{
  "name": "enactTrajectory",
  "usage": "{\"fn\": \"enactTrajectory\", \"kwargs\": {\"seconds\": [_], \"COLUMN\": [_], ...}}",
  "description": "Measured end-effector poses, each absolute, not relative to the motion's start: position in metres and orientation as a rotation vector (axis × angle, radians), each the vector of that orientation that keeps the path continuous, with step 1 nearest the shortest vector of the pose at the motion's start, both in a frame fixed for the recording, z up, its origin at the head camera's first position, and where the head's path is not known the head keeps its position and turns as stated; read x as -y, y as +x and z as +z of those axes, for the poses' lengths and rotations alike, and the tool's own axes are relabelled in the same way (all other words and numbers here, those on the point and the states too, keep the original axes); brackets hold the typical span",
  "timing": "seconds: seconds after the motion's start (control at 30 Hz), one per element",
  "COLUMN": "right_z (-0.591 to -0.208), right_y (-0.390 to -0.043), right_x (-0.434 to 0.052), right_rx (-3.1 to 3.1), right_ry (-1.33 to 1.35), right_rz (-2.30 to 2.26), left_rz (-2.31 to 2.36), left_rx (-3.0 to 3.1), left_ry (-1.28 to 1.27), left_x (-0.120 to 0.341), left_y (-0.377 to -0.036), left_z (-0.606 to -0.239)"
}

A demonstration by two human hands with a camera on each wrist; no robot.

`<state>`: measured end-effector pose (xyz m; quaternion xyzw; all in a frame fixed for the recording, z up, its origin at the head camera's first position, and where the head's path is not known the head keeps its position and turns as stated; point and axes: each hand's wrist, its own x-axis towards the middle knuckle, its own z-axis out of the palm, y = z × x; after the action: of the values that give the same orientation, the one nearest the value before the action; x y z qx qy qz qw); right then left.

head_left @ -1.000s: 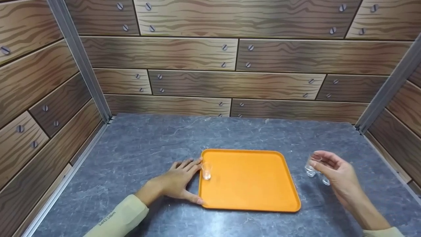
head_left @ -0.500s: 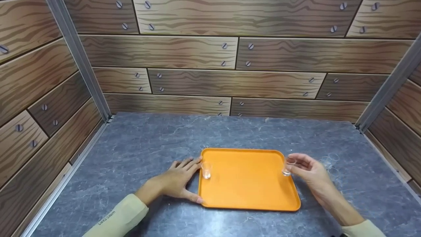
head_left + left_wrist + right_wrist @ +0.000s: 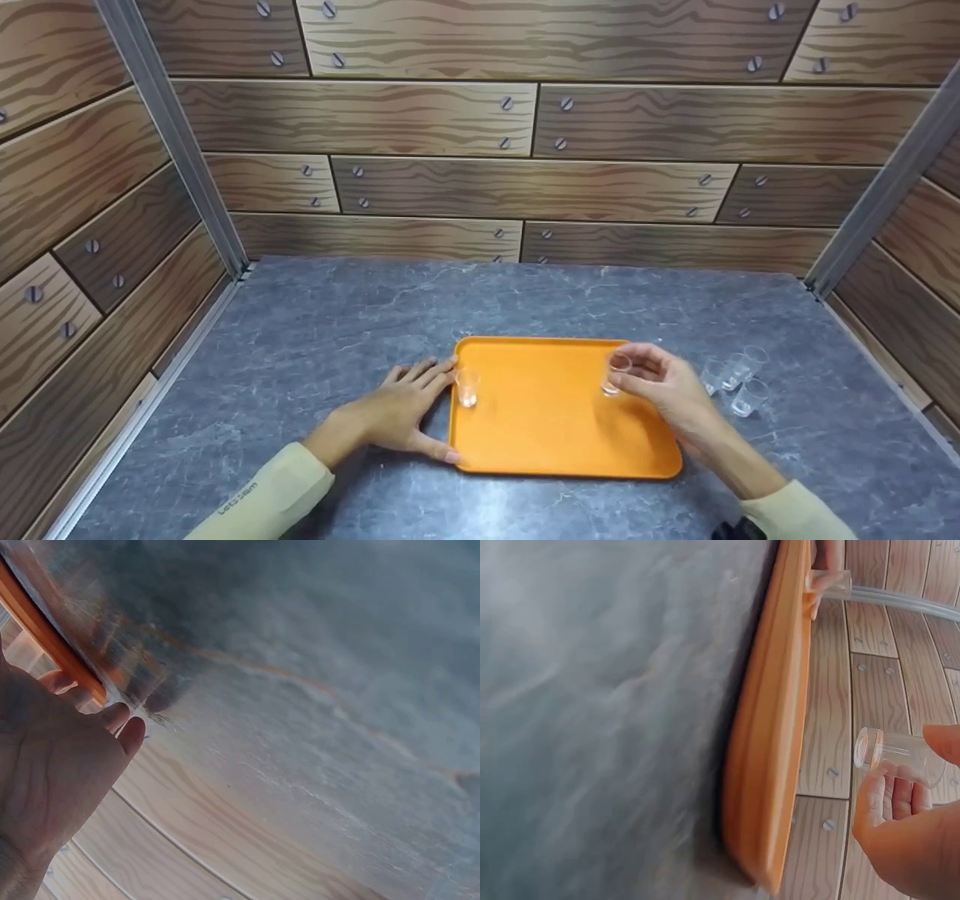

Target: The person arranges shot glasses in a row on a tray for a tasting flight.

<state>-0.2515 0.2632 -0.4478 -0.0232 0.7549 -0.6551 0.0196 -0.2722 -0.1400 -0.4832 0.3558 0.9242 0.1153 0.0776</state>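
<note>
Head view: right hand (image 3: 667, 386) pinching shot glass (image 3: 615, 374) over orange tray (image 3: 562, 442), 2 o'clock sector; left hand (image 3: 405, 405) flat, fingers straight, bracing 9 o'clock rim.
Right wrist view: glass (image 3: 900, 756) clear of tray. Risk: tipping on tilted release.

The left hand (image 3: 401, 409) is laid flat, fingers straight and spread, thumb stretched out toward the body. The right hand (image 3: 664, 386) is held raised, thumb and fingertips pinched together, forearm angled inward.
</note>
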Motion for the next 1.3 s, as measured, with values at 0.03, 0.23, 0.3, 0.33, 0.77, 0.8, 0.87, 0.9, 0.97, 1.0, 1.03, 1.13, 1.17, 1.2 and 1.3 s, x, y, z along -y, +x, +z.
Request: {"fn": "enactTrajectory", "kwargs": {"seconds": [0.03,0.23,0.3,0.33,0.77,0.8,0.87,0.9,0.97,1.0,1.03,1.13,1.17,1.2,1.3], "right_z": [-0.447,-0.450,-0.453,-0.454,-0.462,-0.462,-0.462,-0.461,-0.460,-0.460,-0.460,-0.459,-0.460,-0.460,-0.461], "right_y": [-0.252,-0.254,-0.254,-0.254,-0.256,-0.256,-0.256,-0.256,-0.256,-0.256,-0.256,-0.257,-0.257,-0.257,-0.256], "right_x": [-0.260,-0.245,-0.240,-0.238,-0.208,-0.205,-0.200,-0.197,-0.191,-0.188,-0.186,-0.177,-0.175,-0.173,-0.166], "right_rx": [-2.344,-2.301,-2.287,-2.280,-2.260,-2.258,-2.255,-2.252,-2.248,-2.246,-2.244,-2.227,-2.223,-2.215,-2.206], "right_ry": [-0.082,-0.132,-0.134,-0.133,-0.186,-0.191,-0.190,-0.186,-0.187,-0.194,-0.203,-0.214,-0.214,-0.211,-0.208], "right_rz": [-2.034,-2.059,-2.067,-2.073,-2.029,-2.023,-2.010,-2.006,-2.000,-1.995,-1.990,-1.983,-1.976,-1.972,-1.949], "left_rz": [0.347,0.375,0.381,0.381,0.343,0.346,0.355,0.362,0.372,0.372,0.368,0.366,0.364,0.363,0.368], "left_rx": [-2.770,-2.755,-2.748,-2.747,-2.750,-2.748,-2.743,-2.741,-2.738,-2.741,-2.744,-2.747,-2.746,-2.744,-2.735], "left_ry": [1.066,1.078,1.078,1.075,1.039,1.038,1.040,1.041,1.040,1.041,1.040,1.037,1.035,1.034,1.027], "left_x": [0.140,0.139,0.139,0.139,0.141,0.142,0.142,0.142,0.142,0.142,0.142,0.142,0.141,0.141,0.141], "left_y": [-0.273,-0.273,-0.273,-0.273,-0.274,-0.274,-0.274,-0.274,-0.273,-0.273,-0.273,-0.272,-0.272,-0.272,-0.273], "left_z": [-0.483,-0.482,-0.483,-0.483,-0.484,-0.484,-0.484,-0.484,-0.483,-0.484,-0.484,-0.483,-0.483,-0.483,-0.483]}}
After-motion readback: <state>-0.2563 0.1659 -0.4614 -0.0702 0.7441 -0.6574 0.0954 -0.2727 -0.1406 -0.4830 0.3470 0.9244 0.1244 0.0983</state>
